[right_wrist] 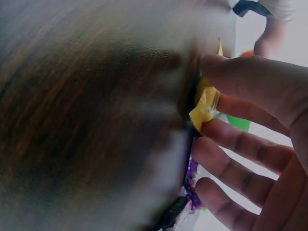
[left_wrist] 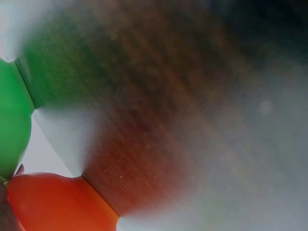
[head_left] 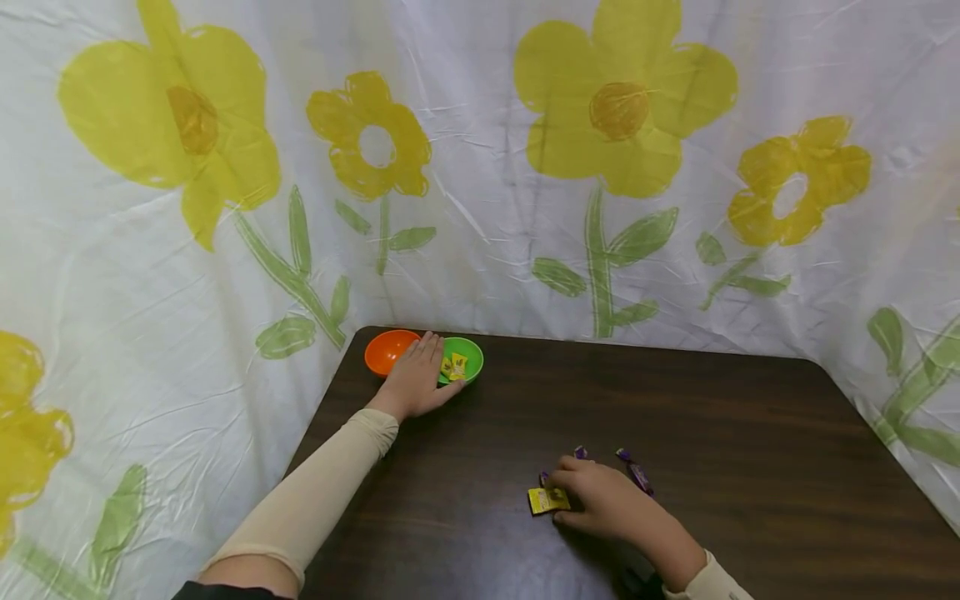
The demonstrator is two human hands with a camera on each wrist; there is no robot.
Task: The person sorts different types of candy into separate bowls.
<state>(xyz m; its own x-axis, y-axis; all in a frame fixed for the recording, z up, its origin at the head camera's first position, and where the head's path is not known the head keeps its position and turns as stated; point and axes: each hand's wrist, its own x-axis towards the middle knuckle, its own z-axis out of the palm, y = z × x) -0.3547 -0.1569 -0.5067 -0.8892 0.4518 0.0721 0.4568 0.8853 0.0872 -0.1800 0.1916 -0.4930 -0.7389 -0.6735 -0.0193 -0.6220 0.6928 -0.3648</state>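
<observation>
My left hand [head_left: 416,375] lies with its fingers extended over the adjoining rims of an orange bowl [head_left: 385,353] and a green bowl [head_left: 474,360], the thumb apart along the green one's near side. Yellow-wrapped candies [head_left: 458,365] sit inside the green bowl. Low over the table, my right hand [head_left: 611,500] has its thumb and curled fingers about a yellow-wrapped candy [head_left: 547,500]. In the right wrist view that candy [right_wrist: 205,103] shows between thumb and fingers. Purple-wrapped candies [head_left: 637,477] lie close by, some partly hidden behind the right hand. The left wrist view shows both bowls' outsides, not the hand.
The dark wooden table [head_left: 712,417] has its far edge close to a white curtain [head_left: 465,250] printed with yellow flowers. The two bowls stand together at the table's far left corner. A dark object lies partly hidden beneath the right wrist.
</observation>
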